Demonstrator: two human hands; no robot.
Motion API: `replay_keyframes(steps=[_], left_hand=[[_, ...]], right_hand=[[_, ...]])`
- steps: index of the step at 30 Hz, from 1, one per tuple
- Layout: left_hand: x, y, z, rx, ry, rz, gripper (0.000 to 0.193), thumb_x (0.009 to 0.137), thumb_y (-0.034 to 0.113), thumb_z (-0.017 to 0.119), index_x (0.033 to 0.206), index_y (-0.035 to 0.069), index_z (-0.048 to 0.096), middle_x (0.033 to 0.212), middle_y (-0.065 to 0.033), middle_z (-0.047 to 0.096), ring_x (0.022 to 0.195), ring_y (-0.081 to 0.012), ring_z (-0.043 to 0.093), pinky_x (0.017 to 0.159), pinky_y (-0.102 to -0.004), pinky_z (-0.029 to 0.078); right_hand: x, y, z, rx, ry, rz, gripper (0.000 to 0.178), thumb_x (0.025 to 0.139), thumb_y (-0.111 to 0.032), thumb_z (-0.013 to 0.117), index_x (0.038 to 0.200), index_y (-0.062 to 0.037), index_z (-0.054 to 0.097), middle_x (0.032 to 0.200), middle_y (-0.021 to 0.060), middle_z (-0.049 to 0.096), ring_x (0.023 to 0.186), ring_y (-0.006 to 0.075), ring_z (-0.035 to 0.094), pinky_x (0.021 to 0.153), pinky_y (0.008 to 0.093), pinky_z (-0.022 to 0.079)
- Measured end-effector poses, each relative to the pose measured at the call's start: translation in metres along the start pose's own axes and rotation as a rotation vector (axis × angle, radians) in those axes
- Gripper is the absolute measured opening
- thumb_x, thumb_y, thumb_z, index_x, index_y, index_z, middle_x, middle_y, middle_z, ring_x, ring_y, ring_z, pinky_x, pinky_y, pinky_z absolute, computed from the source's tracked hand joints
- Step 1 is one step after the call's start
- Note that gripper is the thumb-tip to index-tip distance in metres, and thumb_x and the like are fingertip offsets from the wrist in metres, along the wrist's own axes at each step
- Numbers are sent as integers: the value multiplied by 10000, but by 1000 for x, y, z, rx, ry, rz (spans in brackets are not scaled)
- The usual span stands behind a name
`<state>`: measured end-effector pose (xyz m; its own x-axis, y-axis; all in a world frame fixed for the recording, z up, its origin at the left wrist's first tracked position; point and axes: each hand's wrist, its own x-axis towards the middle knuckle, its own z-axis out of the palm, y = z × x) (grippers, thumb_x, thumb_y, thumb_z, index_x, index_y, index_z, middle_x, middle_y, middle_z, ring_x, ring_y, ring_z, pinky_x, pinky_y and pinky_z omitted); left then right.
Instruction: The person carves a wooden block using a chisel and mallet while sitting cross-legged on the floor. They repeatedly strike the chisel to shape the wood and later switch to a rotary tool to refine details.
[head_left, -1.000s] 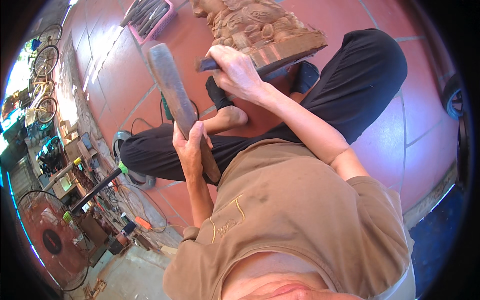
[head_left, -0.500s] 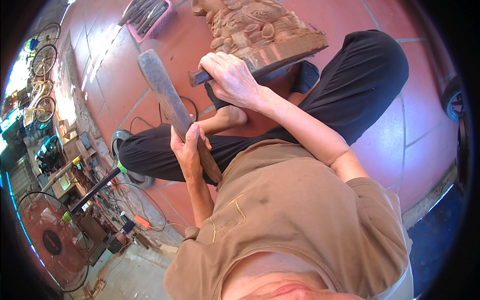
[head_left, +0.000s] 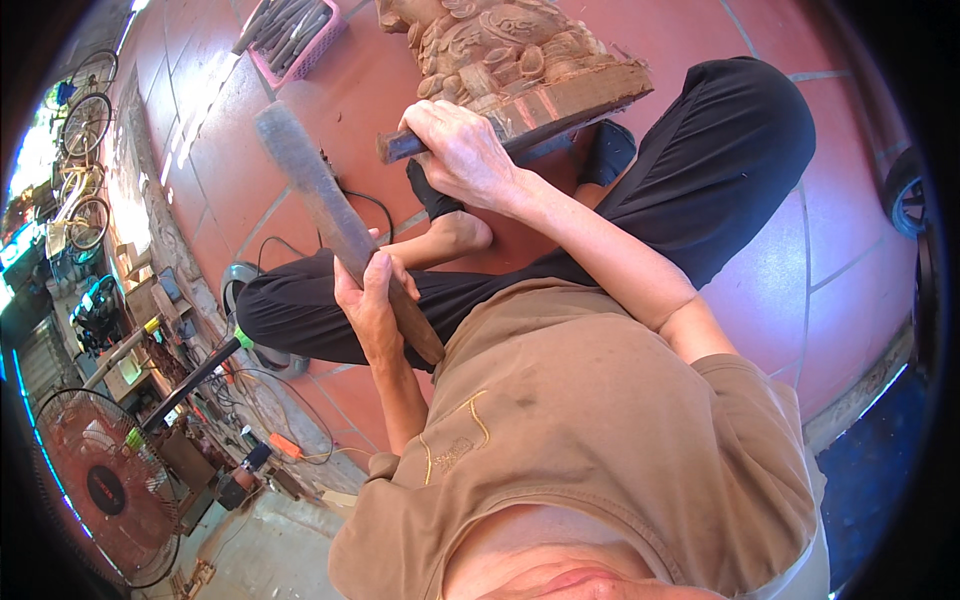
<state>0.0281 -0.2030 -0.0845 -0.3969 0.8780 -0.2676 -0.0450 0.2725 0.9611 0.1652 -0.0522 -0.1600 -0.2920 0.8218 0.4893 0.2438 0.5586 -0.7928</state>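
My left hand is closed round the narrow end of a long, worn wooden mallet. The mallet's broad end points up and to the left, apart from the chisel. Farther right, my right hand grips a dark-handled chisel, whose butt sticks out on the left of the fist. Most of the chisel is hidden by the fingers, and its tip cannot be made out. Just beyond that hand lies a brown wood carving with deep rounded relief and a flat base edge towards me.
A pink basket full of slim tools stands on the red tiled floor at the far left. My crossed legs in black trousers flank the work. At left are a fan, cables, a drill and parked bicycles.
The mallet's broad end has swung a little to the left, away from the chisel. My right hand and the chisel stay nearly in place; the carving appears slightly shifted.
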Motion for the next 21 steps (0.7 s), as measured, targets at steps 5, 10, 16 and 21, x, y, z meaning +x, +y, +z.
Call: replay_keyframes(steps=[5, 10, 16, 21], left_hand=[[0, -9, 7, -21, -38, 51, 358, 971, 184, 587, 1239, -40, 509, 688, -75, 553, 500, -149, 528, 465, -254, 449], [1, -6, 10, 120, -132, -73, 356, 956, 166, 608, 1227, -44, 514, 688, -65, 543, 498, -147, 520, 474, -258, 445], [-3, 4, 11, -63, -54, 147, 360, 968, 180, 570, 1237, -48, 499, 696, -84, 537, 519, -157, 527, 469, -268, 447], [-1, 1, 18, 201, -126, -51, 348, 957, 170, 597, 1224, -36, 513, 701, -63, 547, 511, -149, 527, 470, -271, 440]], right_hand=[[1, 2, 2, 3, 13, -9, 250, 709, 55, 609, 936, -31, 547, 846, 147, 591, 854, 372, 610, 745, 456, 498], [-1, 6, 3, -10, 21, -35, 249, 690, 60, 570, 914, -36, 521, 823, 137, 580, 824, 364, 606, 720, 458, 493], [0, 6, 1, 24, 7, 35, 244, 728, 54, 607, 955, -25, 563, 889, 159, 609, 880, 379, 615, 752, 460, 494], [-2, 7, 3, -4, -20, 2, 239, 736, 47, 614, 960, -19, 567, 892, 162, 611, 896, 387, 615, 752, 466, 497]])
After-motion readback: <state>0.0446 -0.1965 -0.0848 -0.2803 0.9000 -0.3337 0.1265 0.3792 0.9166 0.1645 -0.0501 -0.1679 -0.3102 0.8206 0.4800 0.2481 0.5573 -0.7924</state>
